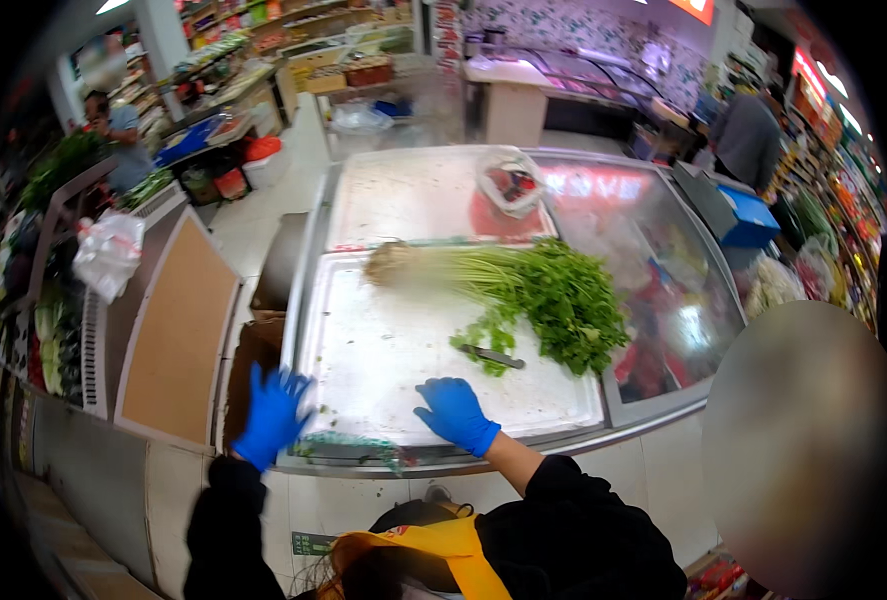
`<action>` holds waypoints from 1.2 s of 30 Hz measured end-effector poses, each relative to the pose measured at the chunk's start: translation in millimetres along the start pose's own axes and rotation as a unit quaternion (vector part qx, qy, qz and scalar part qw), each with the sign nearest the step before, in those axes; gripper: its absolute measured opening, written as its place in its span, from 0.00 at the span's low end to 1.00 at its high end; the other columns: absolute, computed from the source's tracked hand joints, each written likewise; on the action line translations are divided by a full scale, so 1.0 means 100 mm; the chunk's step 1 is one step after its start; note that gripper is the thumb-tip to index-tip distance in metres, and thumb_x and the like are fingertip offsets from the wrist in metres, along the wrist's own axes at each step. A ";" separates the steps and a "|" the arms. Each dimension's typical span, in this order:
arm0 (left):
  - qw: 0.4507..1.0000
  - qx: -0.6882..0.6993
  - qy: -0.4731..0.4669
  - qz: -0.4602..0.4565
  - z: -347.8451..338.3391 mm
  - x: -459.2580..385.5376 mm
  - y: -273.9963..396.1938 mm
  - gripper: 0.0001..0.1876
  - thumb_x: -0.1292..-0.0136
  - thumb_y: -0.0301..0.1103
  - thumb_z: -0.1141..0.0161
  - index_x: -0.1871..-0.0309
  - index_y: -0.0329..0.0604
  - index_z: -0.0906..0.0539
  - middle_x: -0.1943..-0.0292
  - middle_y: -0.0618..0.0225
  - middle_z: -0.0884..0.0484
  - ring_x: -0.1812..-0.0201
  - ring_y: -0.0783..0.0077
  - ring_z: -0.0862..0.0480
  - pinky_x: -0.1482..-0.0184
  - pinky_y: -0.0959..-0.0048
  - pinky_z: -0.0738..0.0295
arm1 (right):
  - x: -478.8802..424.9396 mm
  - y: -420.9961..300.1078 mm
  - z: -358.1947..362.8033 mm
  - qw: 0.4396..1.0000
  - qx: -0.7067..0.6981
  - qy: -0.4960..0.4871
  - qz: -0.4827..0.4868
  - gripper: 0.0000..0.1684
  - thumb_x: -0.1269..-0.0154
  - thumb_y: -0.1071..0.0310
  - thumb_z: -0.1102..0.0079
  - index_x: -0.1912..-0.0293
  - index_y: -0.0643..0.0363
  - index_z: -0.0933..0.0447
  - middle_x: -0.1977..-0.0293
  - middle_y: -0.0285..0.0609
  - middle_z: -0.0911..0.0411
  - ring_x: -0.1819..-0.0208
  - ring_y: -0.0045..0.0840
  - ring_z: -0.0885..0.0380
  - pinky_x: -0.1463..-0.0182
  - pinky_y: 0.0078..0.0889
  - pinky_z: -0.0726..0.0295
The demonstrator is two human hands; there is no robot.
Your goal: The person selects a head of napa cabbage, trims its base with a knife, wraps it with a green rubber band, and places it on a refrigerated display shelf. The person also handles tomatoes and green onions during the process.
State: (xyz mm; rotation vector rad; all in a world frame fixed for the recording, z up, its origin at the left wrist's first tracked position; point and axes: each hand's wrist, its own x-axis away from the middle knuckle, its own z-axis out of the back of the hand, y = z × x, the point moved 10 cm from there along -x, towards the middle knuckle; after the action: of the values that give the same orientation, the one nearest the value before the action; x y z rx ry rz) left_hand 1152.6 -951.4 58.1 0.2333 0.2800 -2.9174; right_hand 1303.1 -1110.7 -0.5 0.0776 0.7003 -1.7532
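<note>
Both hands wear blue gloves. My left hand (272, 415), fingers spread and holding nothing, is over the left edge of the work surface beside an open cardboard box (252, 367). My right hand (455, 415) is low over the front of a white foam board (383, 360), its fingers apart and nothing in them. Beyond it, a small knife (492, 355) lies on loose green leaves (488, 330). Behind the knife a large bunch of leafy celery (571, 304) lies across the board, roots to the left and leaves to the right.
A plastic bag with red contents (515, 184) rests on the rear foam board (398, 187). Right of the boards is the chest freezer's glass lid (661, 300). Green netting (353, 444) lies at the front edge. One person (747, 139) stands back right, another (122, 142) back left.
</note>
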 end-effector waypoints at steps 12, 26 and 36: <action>-0.273 -0.816 -0.461 -0.219 -0.44 2.48 -2.27 0.21 0.33 0.48 0.56 0.44 0.47 0.29 0.51 0.66 0.24 0.53 0.72 0.27 0.48 0.68 0.33 | -1.08 -3.73 -1.17 0.922 -0.338 0.092 0.168 0.24 0.34 0.59 0.52 0.44 0.64 0.31 0.44 0.51 0.31 0.43 0.37 0.32 0.41 0.33 0.34; -0.131 -0.891 -0.360 -0.244 -0.80 5.08 -2.03 0.30 0.33 0.59 0.62 0.42 0.43 0.30 0.51 0.61 0.23 0.51 0.65 0.23 0.45 0.69 0.32 | -0.66 -5.78 -3.61 0.938 -0.172 -0.187 0.235 0.18 0.34 0.63 0.57 0.50 0.60 0.26 0.51 0.51 0.25 0.47 0.40 0.29 0.31 0.43 0.56; -0.042 -0.688 -0.629 -0.358 -1.23 9.30 -2.58 0.17 0.39 0.46 0.50 0.55 0.47 0.21 0.58 0.68 0.20 0.57 0.64 0.22 0.55 0.66 0.28 | -0.80 -5.19 -5.44 0.891 -0.171 -0.403 0.120 0.24 0.38 0.50 0.52 0.57 0.60 0.22 0.58 0.50 0.22 0.53 0.43 0.25 0.50 0.37 0.27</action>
State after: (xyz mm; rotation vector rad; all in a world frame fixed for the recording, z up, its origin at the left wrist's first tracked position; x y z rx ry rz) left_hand 214.4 -849.1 -179.7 1.9873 -1.7499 -0.0564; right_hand 696.1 -705.9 -199.0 -0.7412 0.3425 -1.2317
